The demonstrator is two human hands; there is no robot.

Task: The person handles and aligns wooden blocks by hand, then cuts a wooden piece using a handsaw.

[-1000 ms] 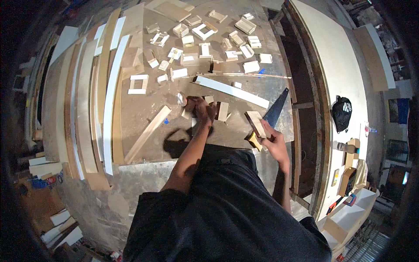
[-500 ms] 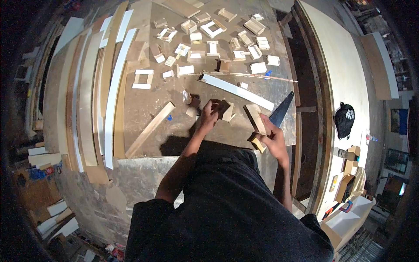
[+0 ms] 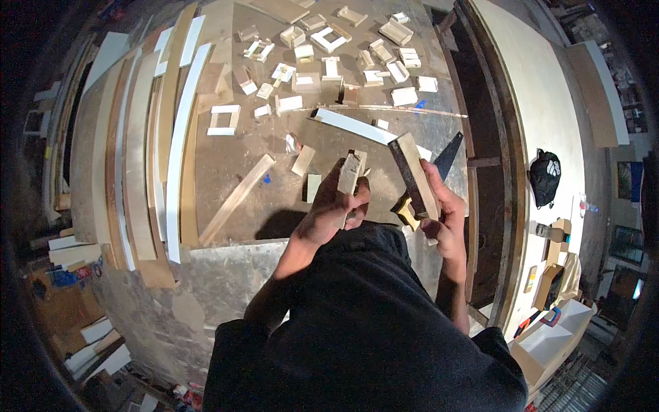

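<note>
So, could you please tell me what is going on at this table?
A person holds a short wood block in the left hand and a longer wood piece in the right hand. On the table in front, a handsaw lies near the right hand, small wooden assemblies sit at the far side, and long boards lie at the left.

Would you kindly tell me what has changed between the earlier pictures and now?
The left hand has moved right, off the loose block, and now holds up a small block, its pale face showing. The right hand has lifted and turned its longer block slightly, keeping its grip. The saw and white strip stayed put.
</note>
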